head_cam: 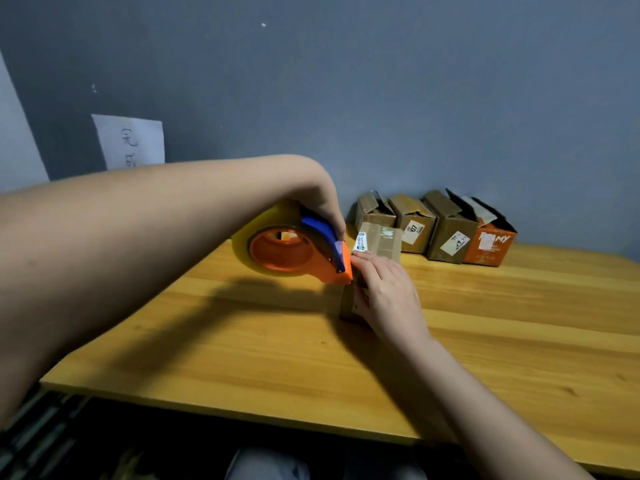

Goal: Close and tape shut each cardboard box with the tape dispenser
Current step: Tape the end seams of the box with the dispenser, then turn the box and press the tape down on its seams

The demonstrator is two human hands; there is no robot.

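Observation:
A small brown cardboard box [381, 242] with a white label lies on the wooden table [242, 341] in front of me. My left hand [320, 202] grips the blue handle of an orange tape dispenser [287, 251] loaded with clear tape. The dispenser's front edge touches the box's left end. My right hand [388, 299] lies on top of the box with its fingers fairly straight, pressing it down. Much of the box is hidden under this hand.
Three brown cardboard boxes [412, 225] and an orange box [490, 245] stand in a row against the grey wall at the back, their top flaps open. A white paper sheet [131, 140] hangs on the wall at the left. The table's near edge runs across the bottom.

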